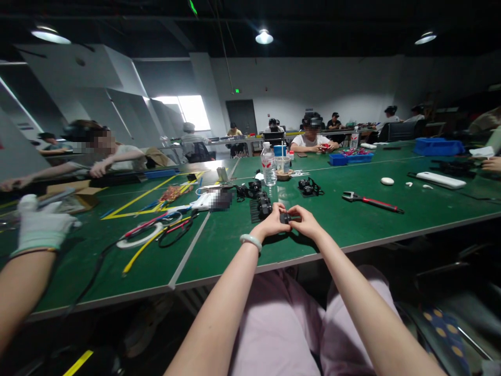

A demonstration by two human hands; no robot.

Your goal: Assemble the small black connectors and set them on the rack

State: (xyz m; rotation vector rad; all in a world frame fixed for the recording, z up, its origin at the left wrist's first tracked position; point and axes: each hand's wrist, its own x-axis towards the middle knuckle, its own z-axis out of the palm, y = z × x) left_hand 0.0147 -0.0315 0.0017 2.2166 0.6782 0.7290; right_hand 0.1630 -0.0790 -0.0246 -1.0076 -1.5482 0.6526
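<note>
Black and small, a part (285, 218) sits between the left hand (274, 221) and the right hand (305, 222), just above the near edge of the green counter (235, 249). The left grip is closed round one side of it, thumb and fingers pinched narrow, a pale bangle (251, 241) on that wrist; the right grip pinches the other side with its fingertips. Take the clear bottle (269, 166) as the landmark. The part is nearer the person than the bottle, and a cluster of black pieces (261, 207) lies between them, just left of the hands. Right of the bottle rests another black piece (310, 187) with a loop of cable; behind it stands a cup (283, 165). Well to its right lie a red-handled wrench (372, 202), a white case (387, 181) and a long white device (440, 180). Far to its left are coiled cables (151, 235) and a co-worker's gloved hand (42, 224).
</note>
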